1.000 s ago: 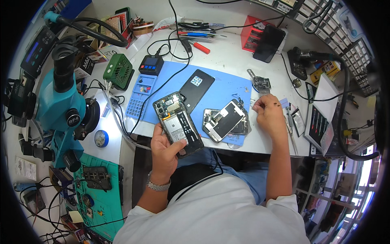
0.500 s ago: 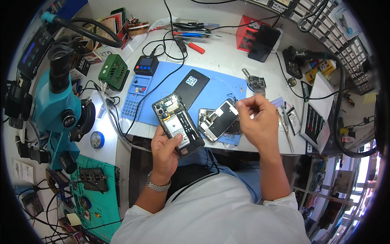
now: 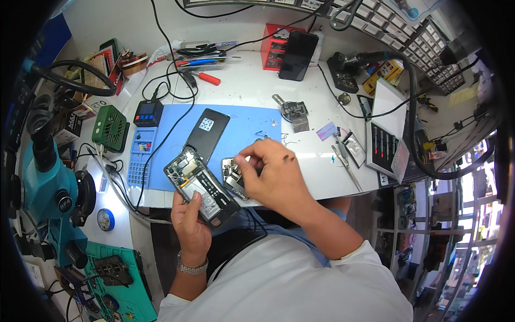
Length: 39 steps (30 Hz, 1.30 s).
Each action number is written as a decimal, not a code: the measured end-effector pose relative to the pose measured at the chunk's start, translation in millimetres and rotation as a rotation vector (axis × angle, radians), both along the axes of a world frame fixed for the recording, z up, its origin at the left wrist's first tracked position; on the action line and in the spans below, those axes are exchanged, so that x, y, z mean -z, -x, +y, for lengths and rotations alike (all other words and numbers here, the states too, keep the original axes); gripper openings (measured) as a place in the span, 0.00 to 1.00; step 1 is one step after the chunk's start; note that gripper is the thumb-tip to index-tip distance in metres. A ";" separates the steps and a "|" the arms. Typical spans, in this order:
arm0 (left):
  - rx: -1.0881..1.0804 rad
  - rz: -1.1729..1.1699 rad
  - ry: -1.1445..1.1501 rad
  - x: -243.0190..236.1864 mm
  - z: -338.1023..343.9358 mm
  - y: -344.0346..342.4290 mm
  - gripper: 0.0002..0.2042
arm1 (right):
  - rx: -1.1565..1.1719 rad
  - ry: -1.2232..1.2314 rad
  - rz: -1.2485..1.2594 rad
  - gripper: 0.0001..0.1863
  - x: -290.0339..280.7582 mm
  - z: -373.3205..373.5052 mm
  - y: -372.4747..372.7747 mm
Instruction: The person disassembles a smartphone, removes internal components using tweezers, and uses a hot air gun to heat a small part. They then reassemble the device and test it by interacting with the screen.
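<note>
White bench [image 3: 316, 155] w/ blue mat [image 3: 247, 129]; teal microscope [image 3: 45, 174] at approx 9 o'clock. L hand [image 3: 190, 225] grips opened phone [image 3: 205, 186], approx 8 o'clock of view ctr, dark back panel [image 3: 214, 129] at its 12. R hand [image 3: 276, 174] curled over 2nd phone [image 3: 233, 180], at 1st's 2-3 o'clock; can't tell if it's gripping anything.

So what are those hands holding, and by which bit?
The left hand holds an opened smartphone by its left long edge, thumb on top. Whether the right hand pinches anything cannot be told.
</note>
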<state>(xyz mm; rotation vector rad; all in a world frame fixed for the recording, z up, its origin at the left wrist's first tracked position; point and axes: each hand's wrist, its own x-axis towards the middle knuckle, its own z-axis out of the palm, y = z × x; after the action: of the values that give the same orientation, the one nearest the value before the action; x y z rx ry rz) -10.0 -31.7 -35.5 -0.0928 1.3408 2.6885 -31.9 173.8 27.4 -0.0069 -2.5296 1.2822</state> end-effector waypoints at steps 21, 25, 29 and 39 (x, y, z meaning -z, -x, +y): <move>0.053 -0.130 0.051 -1.6 -15.6 0.0 0.14 | 0.264 0.101 -0.334 0.10 45.4 197.8 102.5; 0.077 -0.143 0.060 -2.5 -16.7 1.5 0.14 | 0.268 0.214 -0.237 0.08 33.7 199.7 97.2; 0.089 -0.142 0.027 1.6 -15.6 -0.4 0.14 | 0.343 0.038 -0.132 0.07 14.5 189.6 90.3; 0.162 -0.113 -0.054 1.1 -15.1 -1.5 0.20 | -0.182 0.497 -0.180 0.08 -40.3 54.7 30.0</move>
<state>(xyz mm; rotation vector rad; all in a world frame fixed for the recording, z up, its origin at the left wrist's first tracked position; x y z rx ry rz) -8.5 -46.8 -36.5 -0.1237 1.1889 2.5418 -61.9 228.6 67.7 -0.0010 -2.3210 2.0349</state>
